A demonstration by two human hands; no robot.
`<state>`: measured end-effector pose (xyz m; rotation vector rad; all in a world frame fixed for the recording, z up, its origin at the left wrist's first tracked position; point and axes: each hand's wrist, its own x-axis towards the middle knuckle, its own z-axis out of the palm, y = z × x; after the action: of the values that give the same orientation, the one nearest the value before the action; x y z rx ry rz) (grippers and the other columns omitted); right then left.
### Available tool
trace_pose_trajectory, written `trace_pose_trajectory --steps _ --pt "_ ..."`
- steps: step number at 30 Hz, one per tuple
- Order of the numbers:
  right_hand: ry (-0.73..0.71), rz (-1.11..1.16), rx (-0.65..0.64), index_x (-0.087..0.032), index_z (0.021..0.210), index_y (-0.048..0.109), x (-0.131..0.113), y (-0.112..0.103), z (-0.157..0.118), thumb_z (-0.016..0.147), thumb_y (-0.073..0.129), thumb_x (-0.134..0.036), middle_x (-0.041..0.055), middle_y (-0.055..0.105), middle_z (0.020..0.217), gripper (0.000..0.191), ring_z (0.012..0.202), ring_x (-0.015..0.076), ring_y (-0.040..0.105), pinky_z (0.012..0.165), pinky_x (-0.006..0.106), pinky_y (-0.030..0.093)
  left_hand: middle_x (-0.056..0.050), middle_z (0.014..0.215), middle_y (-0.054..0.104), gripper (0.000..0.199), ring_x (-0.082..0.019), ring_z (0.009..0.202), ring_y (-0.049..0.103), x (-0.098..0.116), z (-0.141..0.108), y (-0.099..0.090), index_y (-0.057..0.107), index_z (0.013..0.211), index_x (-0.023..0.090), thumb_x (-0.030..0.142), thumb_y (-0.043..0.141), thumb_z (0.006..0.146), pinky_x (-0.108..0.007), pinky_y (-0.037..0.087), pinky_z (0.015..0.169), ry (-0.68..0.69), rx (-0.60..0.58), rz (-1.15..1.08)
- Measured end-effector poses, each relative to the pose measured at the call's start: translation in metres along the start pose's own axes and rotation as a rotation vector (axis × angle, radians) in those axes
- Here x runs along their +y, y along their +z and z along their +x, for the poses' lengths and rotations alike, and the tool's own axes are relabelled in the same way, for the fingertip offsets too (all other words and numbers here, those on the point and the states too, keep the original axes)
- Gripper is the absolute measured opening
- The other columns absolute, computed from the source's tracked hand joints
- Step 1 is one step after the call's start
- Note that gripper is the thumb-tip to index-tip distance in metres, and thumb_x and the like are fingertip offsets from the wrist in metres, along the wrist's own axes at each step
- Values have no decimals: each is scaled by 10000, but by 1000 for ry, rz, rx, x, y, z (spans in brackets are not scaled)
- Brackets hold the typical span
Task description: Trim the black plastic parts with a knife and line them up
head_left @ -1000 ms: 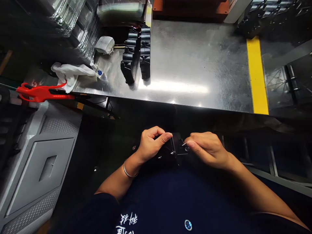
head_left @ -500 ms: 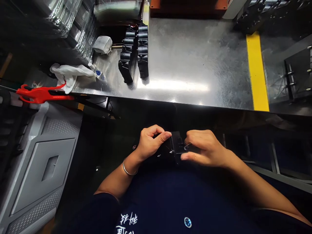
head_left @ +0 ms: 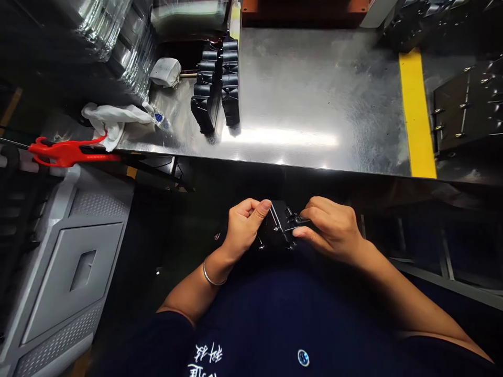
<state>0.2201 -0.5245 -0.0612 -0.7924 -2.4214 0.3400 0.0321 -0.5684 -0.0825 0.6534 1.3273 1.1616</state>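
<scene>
A glossy black plastic part (head_left: 281, 217) with small shiny metal spots hangs in front of my chest, short of the bench edge. My left hand (head_left: 245, 225) is closed on its left side, thumb pressed along the upper edge. From the right, my right hand (head_left: 332, 225) pinches a small protruding bit of the part between thumb and forefinger. Whether that bit is separate from the part I cannot tell. Against the dark background, the part's lower outline is hard to make out.
On the metal bench (head_left: 298, 89) stand two black ribbed plastic pieces (head_left: 230, 81). A yellow strip (head_left: 417, 115) crosses its right side, with black parts (head_left: 471, 104) beyond. Leftward are a red tool (head_left: 66, 152), white cloth (head_left: 113, 118) and a grey plastic case (head_left: 74, 277).
The black part has turned and tilted, showing more of its face. My right hand has risen a little, its thumb and forefinger now closer together. At far right, black parts on the bench look rearranged.
</scene>
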Motion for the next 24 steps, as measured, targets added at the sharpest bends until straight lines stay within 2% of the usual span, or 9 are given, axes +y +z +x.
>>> trace_pose_trajectory --steps 3,7,8,9,10,13,15,18,24 --pt "19 37 -61 -158 621 473 1 -2 0 973 435 -402 6 440 578 430 537 86 378 515 232 286 37 523 496 507 -44 461 405 -1 0 0 553 607 131 598 733 685 -169 331 427 -11 14 -3" --pt "-8 462 -356 -162 630 432 3 -12 2 991 403 -388 -29 418 557 427 492 51 376 496 190 298 41 511 487 527 -40 455 403 -1 2 2 541 600 128 607 758 642 -167 324 419 -55 18 -34" --pt "0 549 -391 -163 650 444 3 -14 2 1000 370 -388 -27 433 567 423 498 51 398 502 183 317 41 513 488 535 -41 453 407 -2 4 2 541 609 129 619 753 639 -168 327 418 -77 25 -60" --pt "30 583 -373 -163 675 463 3 -15 3 1008 339 -374 -21 450 581 413 510 55 420 512 181 337 41 516 491 541 -43 452 413 -2 5 3 542 622 131 632 747 637 -169 332 417 -104 31 -92" --pt "76 555 -303 -163 704 486 3 -15 3 1011 325 -342 -13 467 594 391 523 62 437 523 185 354 39 522 499 546 -47 452 423 -2 7 3 546 640 133 642 743 633 -172 342 418 -139 28 -128" --pt "178 248 -9 -160 803 572 3 -9 3 978 399 -215 6 522 617 252 546 83 478 547 209 383 24 561 549 553 -63 474 477 -3 12 4 564 699 130 634 769 602 -182 392 441 -248 -14 -213" --pt "169 53 103 -165 836 611 3 -3 2 939 486 -188 13 566 620 164 556 95 509 562 226 395 17 579 567 559 -68 485 497 -4 13 4 568 715 125 621 788 581 -186 411 453 -293 -29 -232" --pt "146 -90 136 -166 837 632 5 3 0 917 532 -189 19 615 635 130 563 103 539 565 241 399 15 583 571 566 -65 486 497 -5 11 5 567 717 119 621 789 577 -185 410 456 -315 -32 -229" --pt "108 -124 139 -141 811 638 7 4 -1 893 563 -155 20 602 617 112 545 101 531 543 248 368 26 572 549 573 -56 480 476 -5 9 6 554 697 120 625 790 568 -178 388 448 -319 -30 -230"
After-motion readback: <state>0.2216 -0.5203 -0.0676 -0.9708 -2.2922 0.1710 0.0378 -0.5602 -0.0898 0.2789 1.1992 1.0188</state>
